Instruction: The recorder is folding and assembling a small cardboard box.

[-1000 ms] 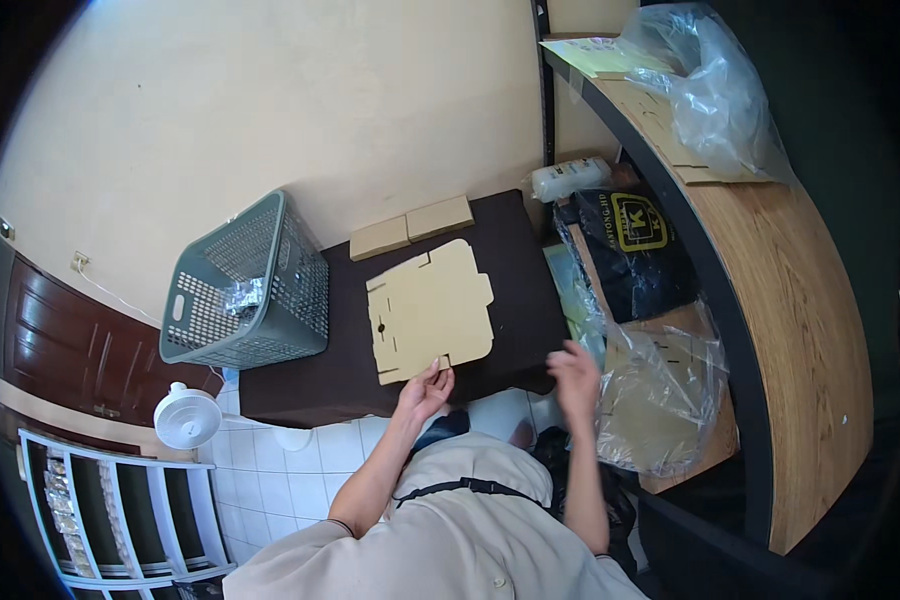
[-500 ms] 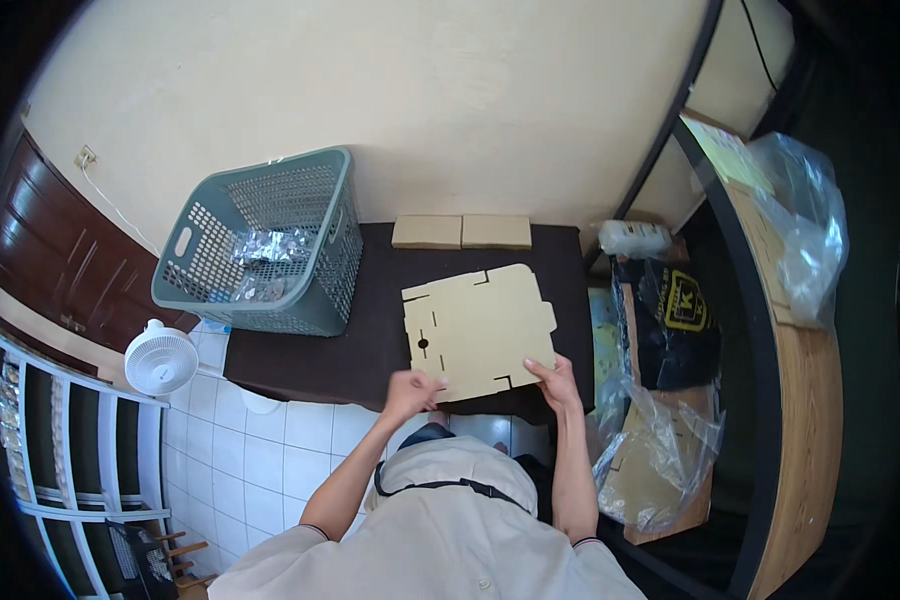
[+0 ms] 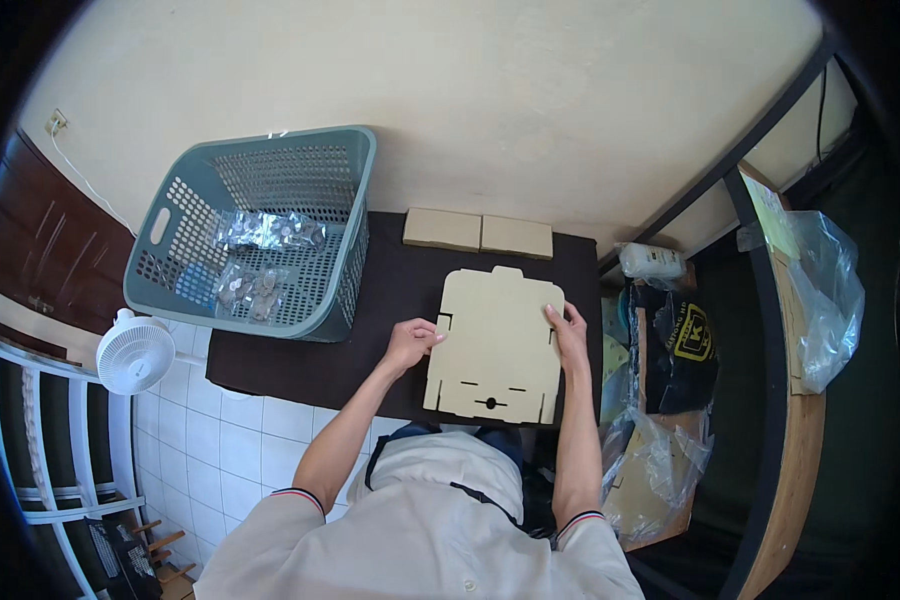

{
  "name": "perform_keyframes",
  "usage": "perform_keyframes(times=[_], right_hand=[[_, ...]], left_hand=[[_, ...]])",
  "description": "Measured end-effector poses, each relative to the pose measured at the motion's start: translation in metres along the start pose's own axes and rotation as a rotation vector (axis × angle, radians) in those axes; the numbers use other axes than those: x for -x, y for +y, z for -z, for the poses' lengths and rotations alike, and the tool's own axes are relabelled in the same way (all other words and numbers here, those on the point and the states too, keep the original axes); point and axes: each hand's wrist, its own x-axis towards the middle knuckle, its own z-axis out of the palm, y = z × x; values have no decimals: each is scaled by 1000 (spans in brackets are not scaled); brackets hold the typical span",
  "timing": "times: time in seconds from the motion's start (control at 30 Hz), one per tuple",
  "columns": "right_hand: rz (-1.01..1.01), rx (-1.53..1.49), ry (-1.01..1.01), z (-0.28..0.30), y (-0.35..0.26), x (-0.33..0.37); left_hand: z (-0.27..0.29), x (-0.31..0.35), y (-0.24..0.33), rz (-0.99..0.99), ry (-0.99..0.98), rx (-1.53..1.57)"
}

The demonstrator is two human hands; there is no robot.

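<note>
over the front part of the dark-covered table, right in front of the body, a flat die-cut cardboard sheet is btwn the left hand and the right hand, tab pointing away, round hole and slots toward the person. step in hand looks like steadying & lining up the sheet w/ both hands. to do it well, keep the 2 hands abt level, hold by the side edges, squeeze lightly so the board doesn't bow, & avoid pressing on the cut slots, which prob bend or tear easily. best to work over the table, not past its front edge.

as for the fingers: right thumb lies on the top face nr the far right corner, other right fingers round the edge, so that side is gripped. left fingers are at the left edge by a cut notch, approx midway along; can't tell from this angle if they pinch the board or only touch it. sheet sits directly btwn the hands, hole end nearer the body than either. 2 small cardboard blocks lie behind it, basket w/ clear packets well off to the left
</note>
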Motion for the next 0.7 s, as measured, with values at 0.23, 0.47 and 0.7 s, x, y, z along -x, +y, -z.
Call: perform_keyframes(times=[0.23, 0.47, 0.7], right_hand=[[12, 494, 209, 29, 154, 48], [270, 785, 308, 2, 165, 112], [450, 807, 353, -7, 164, 115]], left_hand=[[6, -2, -71, -118, 475, -336], [-18, 34, -40, -254, 26, -1222], [-14, 30, -58, -154, -119, -1401]])
